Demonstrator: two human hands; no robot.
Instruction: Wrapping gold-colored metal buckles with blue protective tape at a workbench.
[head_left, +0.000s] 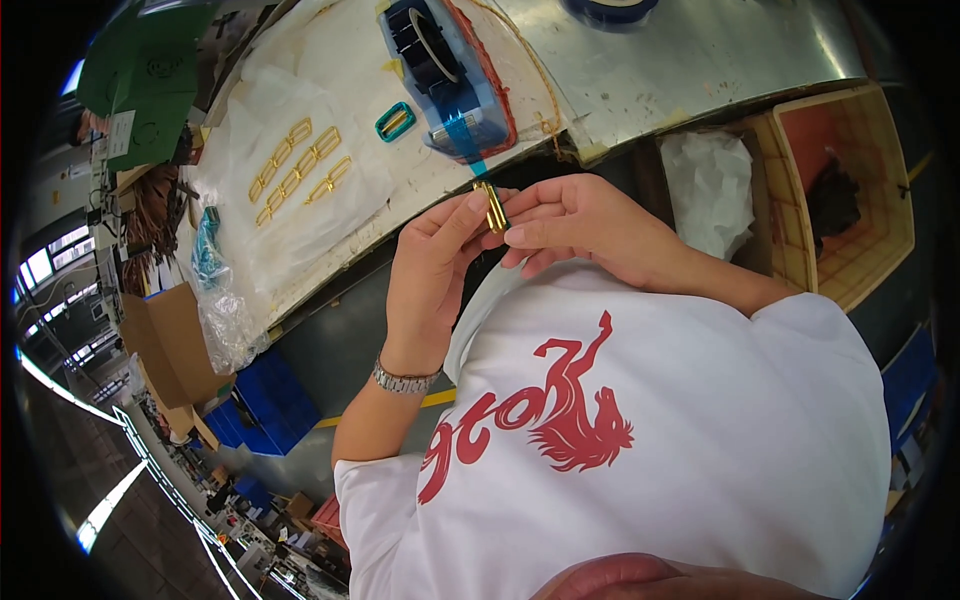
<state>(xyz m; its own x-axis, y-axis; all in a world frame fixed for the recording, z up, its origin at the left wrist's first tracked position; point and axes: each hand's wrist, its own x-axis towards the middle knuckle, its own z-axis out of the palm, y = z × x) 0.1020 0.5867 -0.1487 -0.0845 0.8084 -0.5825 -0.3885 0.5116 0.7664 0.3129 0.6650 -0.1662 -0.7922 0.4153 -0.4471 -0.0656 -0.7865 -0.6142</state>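
Close to the table edge, my left hand and my right hand meet around a small gold metal buckle. My left thumb and fingers pinch it from one side. The right fingers are closed at its other side, with dark teal tape showing along the metal. Just beyond, a blue tape dispenser carries a roll of tape, and a strip of blue tape runs from its front edge down toward the buckle. A gold buckle wrapped in teal tape lies left of the dispenser.
Several bare gold buckles lie in rows on a plastic sheet on the table. At right are a wooden crate and a white plastic bag. A cardboard box and blue bins stand at left.
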